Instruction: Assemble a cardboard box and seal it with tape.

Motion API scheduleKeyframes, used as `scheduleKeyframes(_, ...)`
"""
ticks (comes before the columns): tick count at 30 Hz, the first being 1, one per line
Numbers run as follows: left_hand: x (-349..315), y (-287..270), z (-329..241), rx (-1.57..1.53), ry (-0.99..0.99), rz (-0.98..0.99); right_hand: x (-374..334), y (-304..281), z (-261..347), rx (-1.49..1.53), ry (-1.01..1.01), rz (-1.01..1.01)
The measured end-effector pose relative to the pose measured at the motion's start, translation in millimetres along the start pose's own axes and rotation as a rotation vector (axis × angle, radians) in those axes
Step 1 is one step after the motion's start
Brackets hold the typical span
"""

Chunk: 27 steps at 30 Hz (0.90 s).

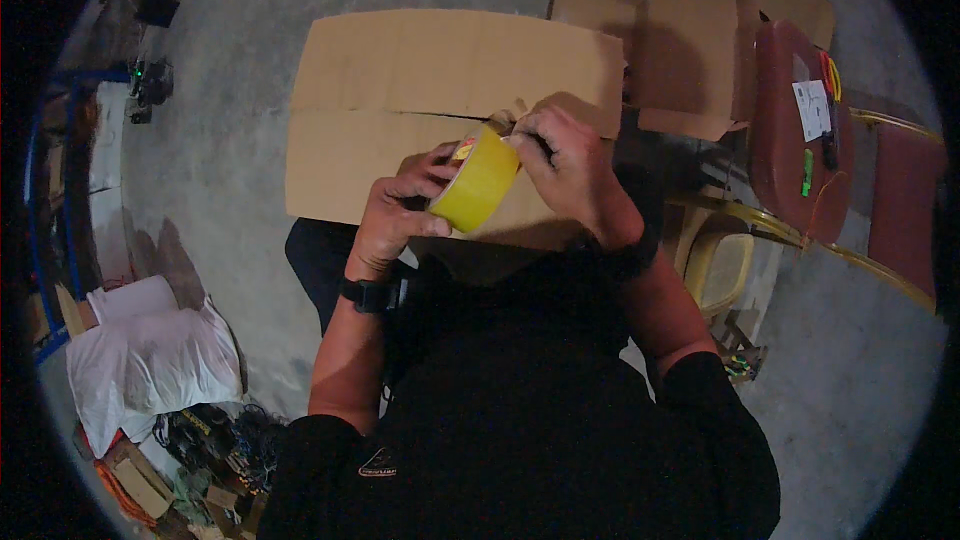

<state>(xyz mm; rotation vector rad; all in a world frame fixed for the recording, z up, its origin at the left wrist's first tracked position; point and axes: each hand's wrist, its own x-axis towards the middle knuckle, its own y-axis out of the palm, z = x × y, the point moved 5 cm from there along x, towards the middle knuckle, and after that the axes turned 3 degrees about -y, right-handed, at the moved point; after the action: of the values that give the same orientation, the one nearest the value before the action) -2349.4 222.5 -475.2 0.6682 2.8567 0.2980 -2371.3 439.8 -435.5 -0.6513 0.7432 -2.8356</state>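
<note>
Left hand [395, 205] grips yellow tape roll [477, 180] from left side, fingers curled around rim. Right hand [570, 165] closed, pinching at roll's top edge. Roll held above flattened cardboard box [400, 90] lying on concrete floor [220, 170]. Red chair [800, 130] stands to right.

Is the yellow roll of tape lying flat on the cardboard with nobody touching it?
No, the left hand holds the tape roll up above the cardboard while the right hand picks at its edge.
</note>
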Motion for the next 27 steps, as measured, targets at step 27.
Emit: scheduleKeyframes(27,-5,-3,4,0.018,-0.078,0.006,-14,15,-24,0.436,0.387,0.125)
